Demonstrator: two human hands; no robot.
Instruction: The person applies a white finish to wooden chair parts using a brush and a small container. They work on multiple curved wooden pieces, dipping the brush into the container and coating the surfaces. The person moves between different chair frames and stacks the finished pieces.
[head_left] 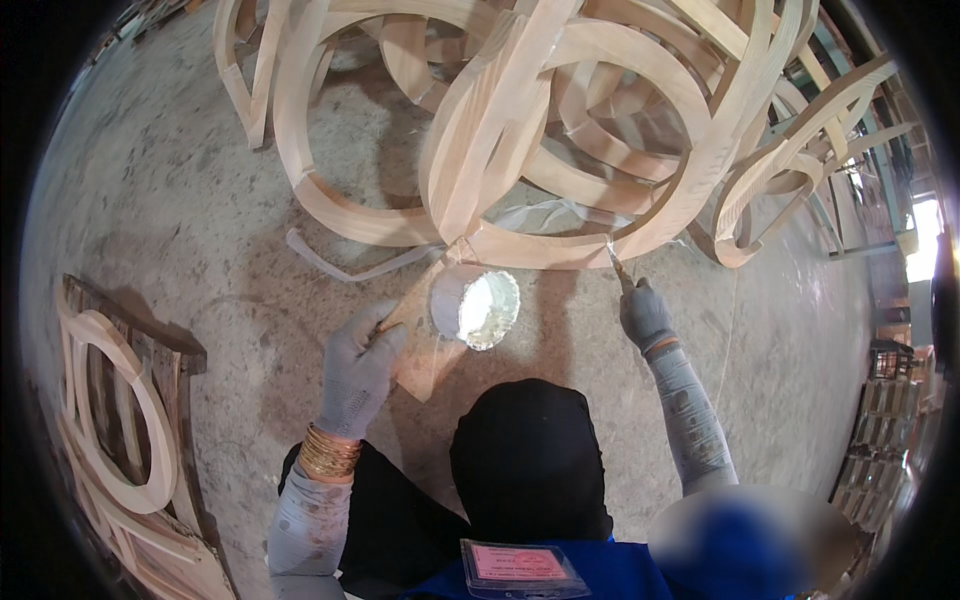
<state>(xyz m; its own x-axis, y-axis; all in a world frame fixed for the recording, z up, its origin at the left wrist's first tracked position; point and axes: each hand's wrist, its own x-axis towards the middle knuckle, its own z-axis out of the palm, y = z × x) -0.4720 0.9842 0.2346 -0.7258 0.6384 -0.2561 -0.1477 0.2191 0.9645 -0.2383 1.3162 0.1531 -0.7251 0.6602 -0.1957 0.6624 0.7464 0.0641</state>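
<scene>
My left hand (360,372), in a grey glove, is closed around a tapering wooden leg (420,368) of a chair-like frame. The leg slants up to meet the lower rim of a round wooden ring (560,250). In my gloved right hand (646,314) is a slim tool with a narrow handle (623,274), perhaps a small spatula or brush. Its pale tip touches the ring's lower edge, where a whitish smear shows. Between my hands, beside the leg, a white tub (447,302) with white material inside and a crusted rim stands on the floor.
More curved wooden frames (620,160) crowd the far side. A strip of translucent plastic (350,272) lies on the concrete floor (250,230). At left, an oval wooden frame (160,440) rests on dark slats. Stacked pallets or crates (875,450) stand along the right.
</scene>
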